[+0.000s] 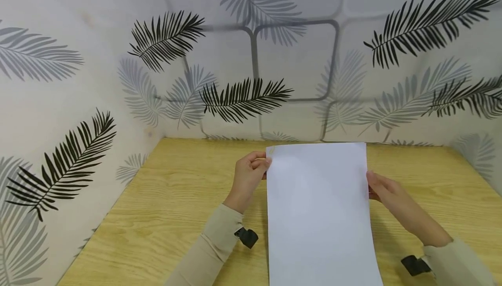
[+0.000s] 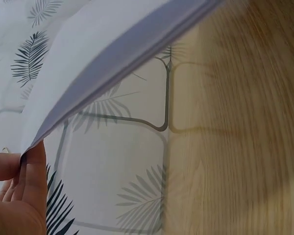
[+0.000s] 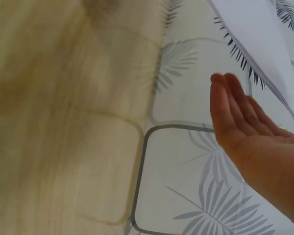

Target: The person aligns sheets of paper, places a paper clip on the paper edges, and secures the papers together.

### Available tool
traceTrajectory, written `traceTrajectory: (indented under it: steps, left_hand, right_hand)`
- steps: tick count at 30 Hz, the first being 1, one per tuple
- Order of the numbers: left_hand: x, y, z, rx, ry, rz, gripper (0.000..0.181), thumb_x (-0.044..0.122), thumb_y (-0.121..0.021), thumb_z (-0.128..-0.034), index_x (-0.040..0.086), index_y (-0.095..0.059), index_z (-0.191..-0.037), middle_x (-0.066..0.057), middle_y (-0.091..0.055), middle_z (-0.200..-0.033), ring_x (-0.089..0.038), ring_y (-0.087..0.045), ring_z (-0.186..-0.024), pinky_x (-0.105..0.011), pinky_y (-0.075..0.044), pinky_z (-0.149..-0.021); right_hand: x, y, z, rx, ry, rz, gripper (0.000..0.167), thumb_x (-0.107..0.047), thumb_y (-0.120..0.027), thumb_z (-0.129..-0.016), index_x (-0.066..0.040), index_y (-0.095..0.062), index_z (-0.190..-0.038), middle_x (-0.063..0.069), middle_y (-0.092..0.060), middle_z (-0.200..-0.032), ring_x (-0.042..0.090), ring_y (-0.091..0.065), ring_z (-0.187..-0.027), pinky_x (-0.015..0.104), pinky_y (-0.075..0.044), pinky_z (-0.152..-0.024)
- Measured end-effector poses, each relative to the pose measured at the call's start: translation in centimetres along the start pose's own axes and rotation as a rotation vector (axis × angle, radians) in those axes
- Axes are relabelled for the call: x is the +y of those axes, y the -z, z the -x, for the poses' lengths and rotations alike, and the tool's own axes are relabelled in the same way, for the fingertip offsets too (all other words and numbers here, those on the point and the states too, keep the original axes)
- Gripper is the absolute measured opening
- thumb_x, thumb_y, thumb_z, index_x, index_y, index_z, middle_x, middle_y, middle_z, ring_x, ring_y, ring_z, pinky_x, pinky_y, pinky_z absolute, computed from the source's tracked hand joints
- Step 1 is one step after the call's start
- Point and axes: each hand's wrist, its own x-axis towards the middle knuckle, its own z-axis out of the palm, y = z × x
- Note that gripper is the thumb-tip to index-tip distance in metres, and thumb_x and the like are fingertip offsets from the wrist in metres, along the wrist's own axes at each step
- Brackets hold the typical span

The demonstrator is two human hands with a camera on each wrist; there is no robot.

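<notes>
A long white sheet of paper (image 1: 317, 212) stands tilted up over the wooden table, its lower end running out of the head view. A small yellowish mark shows at its top left corner. My left hand (image 1: 251, 177) pinches the left edge near that corner between thumb and fingers; the left wrist view shows the paper (image 2: 122, 54) bowed, its edge looking layered. At the right edge, my right hand (image 1: 400, 203) has its thumb against the paper. In the right wrist view its fingers (image 3: 228, 105) are straight, beside the paper (image 3: 257, 41); the thumb is hidden there.
The wood-grain table (image 1: 157, 216) spreads out on both sides of the paper. Behind it and at the left rises a wall (image 1: 290, 68) covered in a leaf pattern. Small black devices (image 1: 247, 237) are worn at both wrists, over beige sleeves (image 1: 208, 246).
</notes>
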Motion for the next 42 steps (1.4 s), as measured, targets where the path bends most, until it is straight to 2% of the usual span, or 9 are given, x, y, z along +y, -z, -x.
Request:
traceTrajectory:
  steps: [2,6,10,15,18,26,33,38,42]
  left_hand:
    - [0.1,0.1,0.1,0.005,-0.006,0.009,0.021,0.008,-0.065,-0.0926,-0.004,-0.066,-0.111,-0.003,-0.070,-0.080,-0.008,-0.059,-0.065,-0.022,-0.051,-0.062]
    - [0.2,0.2,0.1,0.012,-0.019,0.025,0.022,0.008,-0.065,-0.0925,-0.005,-0.065,-0.110,-0.003,-0.070,-0.079,-0.008,-0.059,-0.064,-0.022,-0.050,-0.062]
    - [0.3,0.3,0.1,0.020,-0.013,0.037,0.021,0.007,-0.065,-0.0923,-0.005,-0.065,-0.109,-0.003,-0.070,-0.080,-0.008,-0.060,-0.065,-0.022,-0.051,-0.062]
    - [0.6,0.5,0.3,0.022,-0.003,0.048,0.021,0.007,-0.065,-0.0923,-0.005,-0.065,-0.109,-0.004,-0.071,-0.081,-0.008,-0.062,-0.064,-0.022,-0.052,-0.062]
    - [0.8,0.5,0.4,0.010,-0.003,0.059,0.023,0.007,-0.064,-0.0930,-0.005,-0.065,-0.112,-0.004,-0.070,-0.081,-0.009,-0.062,-0.063,-0.023,-0.052,-0.063]
    - [1.1,0.6,0.4,0.014,-0.013,0.049,0.027,0.014,-0.062,-0.0953,-0.005,-0.065,-0.114,-0.005,-0.070,-0.086,-0.009,-0.062,-0.065,-0.028,-0.054,-0.068]
    - [1.2,0.7,0.4,-0.005,-0.007,0.082,0.024,0.016,-0.063,-0.0948,-0.003,-0.068,-0.108,0.000,-0.068,-0.080,-0.010,-0.061,-0.067,-0.024,-0.054,-0.066]
    - [1.1,1.0,0.4,-0.030,0.007,0.086,0.023,0.014,-0.065,-0.0936,-0.005,-0.067,-0.107,0.001,-0.067,-0.078,-0.010,-0.061,-0.065,-0.024,-0.054,-0.066]
    - [0.9,1.2,0.5,-0.053,0.011,0.045,0.024,0.013,-0.067,-0.0920,-0.006,-0.067,-0.106,-0.002,-0.068,-0.081,-0.011,-0.063,-0.067,-0.027,-0.055,-0.068]
  right_hand:
    - [0.2,-0.4,0.4,-0.012,-0.029,-0.001,0.068,-0.036,-0.032,-0.107,0.019,-0.016,-0.144,0.037,-0.025,-0.146,0.046,-0.038,-0.129,0.039,-0.047,-0.094]
    - [0.5,-1.4,1.3,-0.035,-0.093,-0.071,0.068,-0.031,-0.051,-0.102,0.017,-0.025,-0.143,0.031,-0.044,-0.138,0.024,-0.057,-0.117,0.032,-0.053,-0.085]
    - [0.9,-2.2,2.2,-0.044,-0.085,-0.188,0.061,-0.021,-0.059,-0.098,0.018,-0.035,-0.138,0.016,-0.063,-0.122,0.006,-0.064,-0.098,0.030,-0.055,-0.079]
    - [1.0,-2.9,2.6,0.012,-0.070,-0.253,0.051,-0.016,-0.060,-0.097,0.020,-0.044,-0.129,-0.003,-0.072,-0.099,0.008,-0.067,-0.086,0.030,-0.056,-0.073]
    - [0.9,-3.2,2.7,0.057,-0.089,-0.259,0.050,-0.017,-0.061,-0.097,0.019,-0.047,-0.129,-0.002,-0.072,-0.096,0.009,-0.067,-0.083,0.030,-0.056,-0.071]
    - [0.4,-3.4,2.7,0.098,-0.105,-0.230,0.049,-0.019,-0.060,-0.097,0.017,-0.049,-0.128,0.000,-0.073,-0.094,0.010,-0.068,-0.081,0.028,-0.056,-0.072]
    - [-0.1,-3.3,2.5,0.139,-0.103,-0.224,0.039,-0.019,-0.061,-0.097,0.013,-0.058,-0.119,-0.002,-0.073,-0.090,0.010,-0.068,-0.078,0.026,-0.054,-0.073]
    - [-0.6,-3.3,2.3,0.163,-0.127,-0.195,0.046,-0.024,-0.061,-0.097,0.013,-0.055,-0.123,0.000,-0.073,-0.093,0.008,-0.067,-0.080,0.025,-0.054,-0.074]
    - [-1.0,-3.3,2.1,0.184,-0.134,-0.200,0.047,-0.025,-0.062,-0.096,0.013,-0.055,-0.123,0.000,-0.073,-0.091,0.007,-0.067,-0.080,0.024,-0.053,-0.074]
